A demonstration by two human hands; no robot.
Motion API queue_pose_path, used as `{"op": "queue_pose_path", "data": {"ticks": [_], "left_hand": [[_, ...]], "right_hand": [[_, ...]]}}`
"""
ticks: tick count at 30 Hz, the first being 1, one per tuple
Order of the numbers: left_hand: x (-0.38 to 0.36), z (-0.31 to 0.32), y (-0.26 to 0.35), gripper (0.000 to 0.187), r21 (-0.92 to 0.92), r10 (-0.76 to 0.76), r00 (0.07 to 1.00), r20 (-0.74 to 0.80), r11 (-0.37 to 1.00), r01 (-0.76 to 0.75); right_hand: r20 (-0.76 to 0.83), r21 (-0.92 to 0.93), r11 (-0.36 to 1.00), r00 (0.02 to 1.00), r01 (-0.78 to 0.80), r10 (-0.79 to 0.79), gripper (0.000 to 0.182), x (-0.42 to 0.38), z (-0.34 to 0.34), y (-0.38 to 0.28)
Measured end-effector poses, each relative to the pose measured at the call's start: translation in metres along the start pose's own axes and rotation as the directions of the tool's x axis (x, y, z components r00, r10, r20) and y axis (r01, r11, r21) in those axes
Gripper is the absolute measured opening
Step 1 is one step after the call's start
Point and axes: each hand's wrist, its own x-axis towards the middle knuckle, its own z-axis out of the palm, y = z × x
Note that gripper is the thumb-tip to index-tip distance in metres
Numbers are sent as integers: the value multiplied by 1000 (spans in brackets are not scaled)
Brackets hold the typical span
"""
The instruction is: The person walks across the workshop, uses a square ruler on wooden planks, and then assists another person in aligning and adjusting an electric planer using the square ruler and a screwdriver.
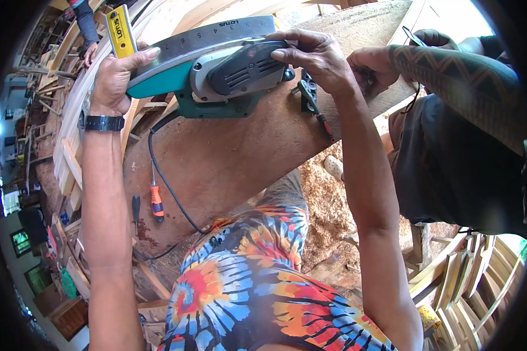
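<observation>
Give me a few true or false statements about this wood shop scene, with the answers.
1. Both hands hold the power planer. True: left hand at one end, right hand on the handle.
2. The left wrist is bare. False: it wears a black watch.
3. A screwdriver with an orange handle lies on the board. True.
4. The level is red. False: it is yellow.
5. Nobody else is nearby. False: a tattooed arm reaches in.

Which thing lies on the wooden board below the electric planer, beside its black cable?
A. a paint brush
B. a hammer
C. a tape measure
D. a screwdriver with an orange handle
D: a screwdriver with an orange handle lies on the wooden board next to the black cable, below the electric planer that the left hand and right hand grip.
</observation>
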Motion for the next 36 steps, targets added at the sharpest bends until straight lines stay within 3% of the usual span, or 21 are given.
{"op": "queue_pose_path", "data": {"ticks": [10,14,17,20,24,28,31,34,36], "left_hand": [[1,-1,0,37,-41,-45,999,28,998,46],[3,-10,-2,35,-27,-70,997,25,997,71],[12,-17,-1,31,-229,-140,988,-60,966,123],[21,-23,-4,28,-223,-156,981,-112,966,128],[36,-27,-23,28,-236,-191,982,-4,954,184],[37,-23,-24,27,-65,-222,975,-15,973,221],[36,-20,-26,27,-91,-219,976,-5,972,218],[38,-21,-26,33,-52,-206,978,-11,977,205],[39,-24,-29,37,-21,-197,980,-29,980,197]], "right_hand": [[-16,-43,999,1000,0,-1,34,-1,-1,-3],[-20,26,1000,1000,15,-14,34,-2,0,1],[-14,1,999,999,53,-53,36,0,0,6],[-26,7,998,998,62,-62,35,0,0,3],[-48,39,999,999,1,1,34,-3,4,-6],[-40,33,997,996,76,-75,33,1,3,3],[11,51,998,999,-46,46,29,-2,0,-3],[1,40,998,998,-57,57,29,-2,0,-1],[-29,62,996,998,59,-57,32,2,3,6]]}}
